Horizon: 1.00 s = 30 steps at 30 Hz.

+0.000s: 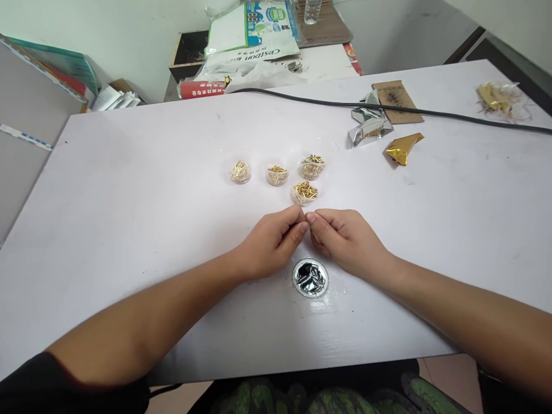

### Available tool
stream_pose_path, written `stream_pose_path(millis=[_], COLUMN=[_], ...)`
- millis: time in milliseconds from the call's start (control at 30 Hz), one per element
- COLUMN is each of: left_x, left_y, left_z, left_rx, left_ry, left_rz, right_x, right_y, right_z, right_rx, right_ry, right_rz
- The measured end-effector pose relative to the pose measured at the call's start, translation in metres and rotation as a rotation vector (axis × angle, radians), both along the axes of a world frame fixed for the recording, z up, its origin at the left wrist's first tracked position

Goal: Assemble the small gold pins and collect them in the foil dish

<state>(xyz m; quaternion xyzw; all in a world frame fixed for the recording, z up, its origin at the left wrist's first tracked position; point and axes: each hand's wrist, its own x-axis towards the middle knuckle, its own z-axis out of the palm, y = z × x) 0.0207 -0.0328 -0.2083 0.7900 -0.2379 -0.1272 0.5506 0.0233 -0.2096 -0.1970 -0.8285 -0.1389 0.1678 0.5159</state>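
Both hands are curled nearly closed and meet fingertip to fingertip around the middle of the white worktop (129,190). The left hand (271,244) and right hand (345,238) each pinch thumb against forefinger, and there seems to be a tiny gold pin (306,218) caught between them, though it's honestly too small to be sure.

Just past the fingertips sits a small clear cup of gold pins (305,192), shiny thin metal bits heaped up. Three more clear cups (277,175) of the same stuff stand in a loose row behind it.

Closer to the near edge, between the wrists, there's a round cup of dark pins (310,278), glossy and blackish-silver.

Toward the far right corner: crumpled silver foil bags (368,123), a gold foil scrap (403,148), and a black cable (452,115) running along the far edge.
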Motion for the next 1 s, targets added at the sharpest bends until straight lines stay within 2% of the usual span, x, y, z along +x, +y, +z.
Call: stream_pose_path(millis=[267,533,633,767,1000], left_x=[-0.0023,-0.0018,-0.0004,0.0021,0.0046], left_y=[-0.003,-0.0051,-0.0047,-0.0026,0.0019], left_z=[-0.0016,-0.0023,-0.0009,-0.0003,-0.0006], left_rx=[0.019,0.037,0.026,-0.023,-0.212], left_ry=[-0.074,-0.061,-0.001,0.095,0.279], left_rz=[0.026,0.04,0.047,0.025,0.058], right_x=[0.0009,-0.0005,0.0003,0.0033,0.0055], right_y=[-0.0005,0.0038,0.0057,0.0036,-0.0026], right_z=[0.0023,0.0003,0.0015,0.0028,0.0033], right_rx=[0.027,0.285,0.282,0.235,0.339], right_ry=[0.082,0.329,0.31,0.292,0.281], right_rz=[0.02,-0.025,-0.057,-0.027,-0.004])
